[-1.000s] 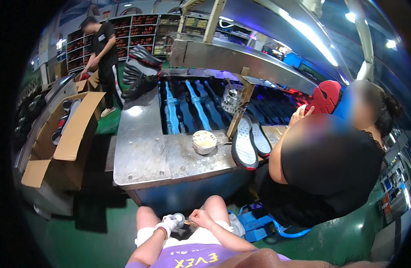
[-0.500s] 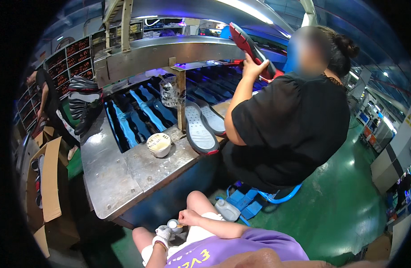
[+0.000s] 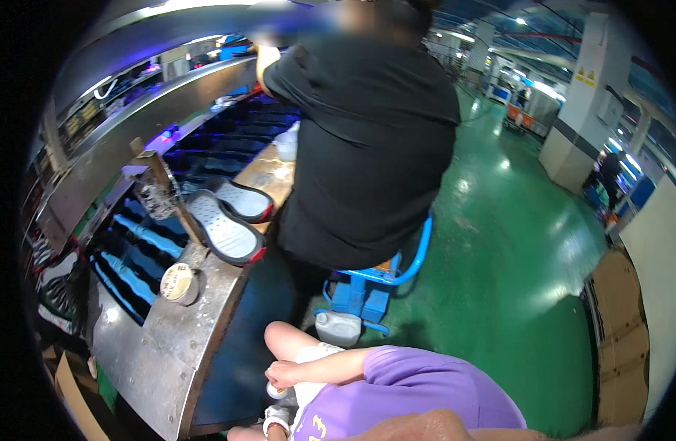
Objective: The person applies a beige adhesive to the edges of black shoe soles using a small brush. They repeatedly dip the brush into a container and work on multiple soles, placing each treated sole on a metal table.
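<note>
Both my hands are low in the view, over my lap. My left hand [image 3: 277, 417] wears a white glove and is closed around a small white round container [image 3: 277, 390], partly hidden. Just above it, my bare right hand [image 3: 283, 374] has its fingers curled together at the container's rim; what they pinch is too small to make out. On the metal bench nearby stands a white tub [image 3: 180, 284] with a pale yellowish top. Two shoe soles [image 3: 230, 229], white inside with black and red edges, lie behind it by a wooden post.
A co-worker in a black top [image 3: 374, 140] sits close ahead on a blue stool frame [image 3: 415, 257]. A whitish jug [image 3: 338, 328] stands on the green floor [image 3: 492, 294] below. The metal bench [image 3: 150, 353] is at left, cardboard [image 3: 619, 331] at right.
My view has swung right, so bench, tub and soles appear farther left. The co-worker's raised red-and-black shoe sole is no longer visible. My hands stay together over my lap.
</note>
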The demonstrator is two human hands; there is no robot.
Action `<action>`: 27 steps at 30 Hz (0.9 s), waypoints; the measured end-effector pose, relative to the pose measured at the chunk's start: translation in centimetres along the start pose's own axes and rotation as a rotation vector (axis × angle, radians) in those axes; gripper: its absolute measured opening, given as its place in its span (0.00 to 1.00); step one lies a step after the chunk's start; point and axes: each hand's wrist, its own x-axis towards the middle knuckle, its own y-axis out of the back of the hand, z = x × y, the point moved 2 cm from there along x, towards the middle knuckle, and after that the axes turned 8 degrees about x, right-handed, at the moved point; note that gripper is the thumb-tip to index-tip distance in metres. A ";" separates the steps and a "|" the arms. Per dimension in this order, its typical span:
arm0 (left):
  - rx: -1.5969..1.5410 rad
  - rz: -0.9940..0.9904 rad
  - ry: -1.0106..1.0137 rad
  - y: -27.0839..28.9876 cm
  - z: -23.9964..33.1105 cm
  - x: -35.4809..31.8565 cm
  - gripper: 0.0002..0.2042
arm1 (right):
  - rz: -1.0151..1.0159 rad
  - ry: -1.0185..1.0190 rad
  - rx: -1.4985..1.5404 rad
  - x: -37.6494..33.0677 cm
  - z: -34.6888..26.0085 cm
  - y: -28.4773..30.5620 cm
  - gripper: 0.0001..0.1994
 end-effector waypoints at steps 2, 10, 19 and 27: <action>0.180 -0.016 -0.059 -0.6 -0.7 0.2 0.06 | 0.021 -0.005 0.022 0.1 -0.5 -0.1 0.04; 0.492 -0.075 -0.189 -2.0 -1.6 1.0 0.07 | 0.042 0.007 -0.082 0.1 0.2 -0.7 0.04; 0.541 -0.091 -0.197 -1.5 -2.1 1.2 0.08 | 0.113 0.028 -0.133 1.2 1.7 -2.8 0.03; 0.566 -0.098 -0.211 -1.4 -1.6 1.8 0.09 | 0.104 0.050 -0.090 1.0 1.8 -2.7 0.02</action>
